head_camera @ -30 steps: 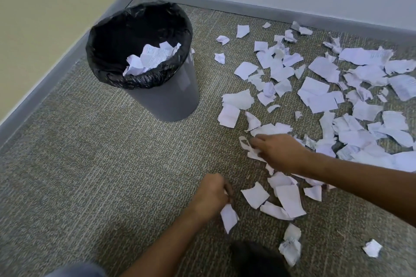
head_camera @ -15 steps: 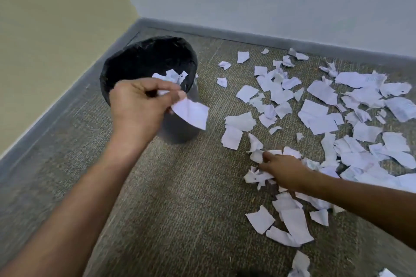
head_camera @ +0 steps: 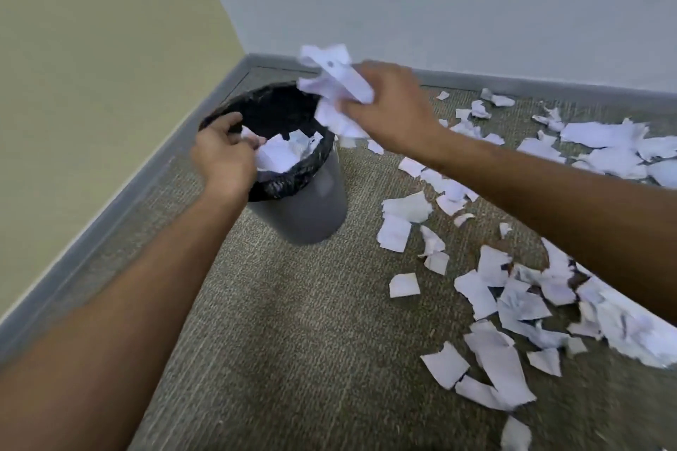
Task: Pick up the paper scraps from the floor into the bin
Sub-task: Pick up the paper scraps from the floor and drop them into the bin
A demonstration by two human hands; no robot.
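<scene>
Since half a second ago both hands have shifted: left hand (head_camera: 223,154), which carried a single scrap toward the bin (head_camera: 304,209), is now over the bin's near-left rim, and that scrap is no longer between its fingers; right hand (head_camera: 388,110), then low among the litter, is now raised beside the bin's far-right edge, gripping a crumpled wad of scraps (head_camera: 335,84). Left hand's fingers curl loosely down into the opening; whether they pinch anything cannot be told, since the palm side faces away. Step in hand, by my reading: unloading, right hand next to empty. Next move would call for carrying the wad a little further left so it sits squarely over the black liner (head_camera: 278,110) before letting go, as loose tails hang outside the rim line and could drop to the carpet (head_camera: 293,322). Bin already holds a heap of white paper (head_camera: 282,157). Most of the job remains: loose scraps (head_camera: 491,359) are spread over the carpet on the right. Hard to make out: wad and right hand are motion-blurred; the litter runs off the right and lower frame edges; the right forearm covers part of it.
</scene>
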